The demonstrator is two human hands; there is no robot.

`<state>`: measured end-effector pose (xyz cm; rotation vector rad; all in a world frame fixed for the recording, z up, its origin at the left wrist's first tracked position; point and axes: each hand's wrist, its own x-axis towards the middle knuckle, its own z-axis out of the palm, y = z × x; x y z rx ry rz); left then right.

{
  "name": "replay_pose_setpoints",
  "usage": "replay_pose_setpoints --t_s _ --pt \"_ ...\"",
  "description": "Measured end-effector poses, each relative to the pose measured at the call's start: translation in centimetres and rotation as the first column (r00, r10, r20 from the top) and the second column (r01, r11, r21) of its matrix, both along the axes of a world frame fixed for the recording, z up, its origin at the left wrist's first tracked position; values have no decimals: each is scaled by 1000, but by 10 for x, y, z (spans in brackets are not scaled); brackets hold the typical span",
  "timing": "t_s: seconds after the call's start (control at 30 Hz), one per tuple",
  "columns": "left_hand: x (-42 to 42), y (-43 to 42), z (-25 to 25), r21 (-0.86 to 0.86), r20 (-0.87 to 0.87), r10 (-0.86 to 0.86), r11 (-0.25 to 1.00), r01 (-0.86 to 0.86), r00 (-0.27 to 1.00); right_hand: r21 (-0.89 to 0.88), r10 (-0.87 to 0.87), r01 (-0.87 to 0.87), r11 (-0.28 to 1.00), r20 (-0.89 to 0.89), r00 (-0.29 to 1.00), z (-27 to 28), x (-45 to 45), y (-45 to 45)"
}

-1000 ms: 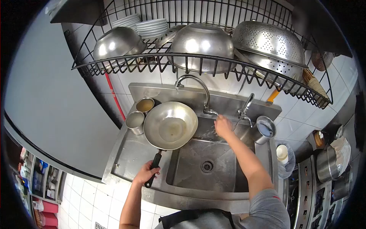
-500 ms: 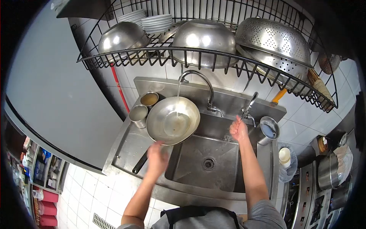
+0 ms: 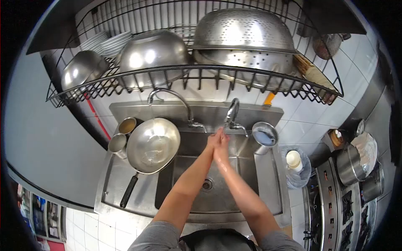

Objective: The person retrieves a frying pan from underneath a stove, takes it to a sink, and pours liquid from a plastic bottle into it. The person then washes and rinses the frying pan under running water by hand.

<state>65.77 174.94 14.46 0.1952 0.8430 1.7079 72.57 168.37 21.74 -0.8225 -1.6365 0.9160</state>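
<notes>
My left hand (image 3: 212, 143) and my right hand (image 3: 222, 143) are pressed together below the spout of the right faucet (image 3: 233, 112), over the sink basin (image 3: 192, 163). My wrists look wet. The fingers are closed against each other, partly hidden, and no object shows between them. To the left, a metal frying pan (image 3: 142, 146) with a black handle (image 3: 129, 191) rests over the sink's left edge and drainboard, with a little water in it. Above its far rim arches the left faucet (image 3: 176, 95); no stream shows from it.
Two metal cups (image 3: 117, 143) stand left of the pan. A metal container (image 3: 264, 138) holding something blue is on the right ledge. Overhead, a black wire rack (image 3: 201, 67) carries steel bowls (image 3: 155, 54), colanders (image 3: 247, 31) and plates (image 3: 115, 44). A stove (image 3: 335, 196) stands at the right.
My left hand has left the area by the pan handle and joined my right hand under the right faucet. Water ran from the left faucet into the pan before. The view has shifted right.
</notes>
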Motion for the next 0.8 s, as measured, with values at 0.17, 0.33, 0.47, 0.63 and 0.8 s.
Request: replay_pose_setpoints --t_s 0.17,0.33,0.47,0.63,0.8 --pt "33 -47 100 -80 -930 -68 997 -17 361 -555 101 -583 593 -668 738 30 34 -8" --pt "38 -69 121 -186 -778 -130 982 -27 615 -754 48 -561 343 -582 812 54 40 -14" --pt "10 -116 132 -219 -857 -270 962 164 439 -562 309 -739 372 -676 670 3 20 -4" --pt "-14 -251 174 -561 -792 -578 816 -140 -198 -624 377 -698 352 -588 716 36 7 38" --pt "-91 -399 148 -659 -466 -884 313 -684 45 -460 742 -728 508 -196 641 48 -46 -35"
